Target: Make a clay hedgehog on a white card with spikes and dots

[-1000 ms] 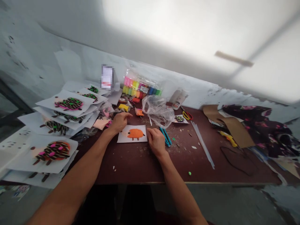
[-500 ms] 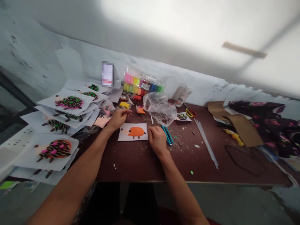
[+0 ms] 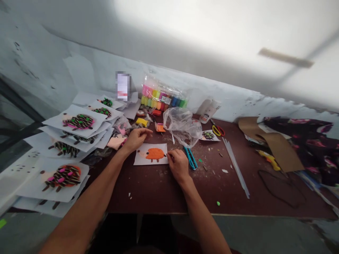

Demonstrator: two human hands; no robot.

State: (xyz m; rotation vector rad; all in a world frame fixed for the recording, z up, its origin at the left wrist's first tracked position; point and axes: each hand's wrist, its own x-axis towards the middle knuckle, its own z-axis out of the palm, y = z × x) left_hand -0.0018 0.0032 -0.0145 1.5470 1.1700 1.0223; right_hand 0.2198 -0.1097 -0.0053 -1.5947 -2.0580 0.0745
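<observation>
A white paper card point(image 3: 141, 162) with an orange clay hedgehog point(image 3: 155, 153) lies flat before me. The hedgehog has a pale face, a dark nose and eye, brown feet and a dark tail. My left hand point(image 3: 136, 139) hovers above the card's upper left corner, fingers stretched to the right with no object visible in them. At the card's right edge, by the tail, my right hand point(image 3: 179, 165) has its fingers curled and fingertips together; anything between them is too small to make out. A teal utility knife point(image 3: 191, 158) lies just right of that hand.
Paper sheets with finished hedgehogs point(image 3: 78, 121) are stacked at the left. Behind are coloured clay packs point(image 3: 162, 98), a plastic bag point(image 3: 182, 127) and a white cup point(image 3: 210, 111). Scissors point(image 3: 218, 131), glue sticks point(image 3: 236, 168) and a yellow glue gun point(image 3: 269, 159) lie to the right.
My right hand's fingertips have come to the card's right edge near the tail. My left hand has shifted slightly right. The whole view has tilted a little, lowering the table in it.
</observation>
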